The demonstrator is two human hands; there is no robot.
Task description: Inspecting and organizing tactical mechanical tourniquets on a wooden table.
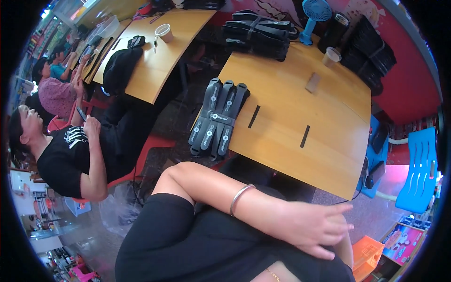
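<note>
My left arm, with a silver bangle at the wrist, crosses in front of my body to the right. At its end, my left hand has its fingers apart and holds nothing I can see. It lies over or against part of my right arm; whether it touches is unclear. My right hand is hidden. On the wooden table ahead, a banded bundle of grey and black straps lies at the left edge. Two short black strips and a small brown piece lie farther right.
Stacked black straps, a blue fan, a dark bottle, a cup and more black bundles line the far side. A blue chair and orange crate are right. A seated person is left.
</note>
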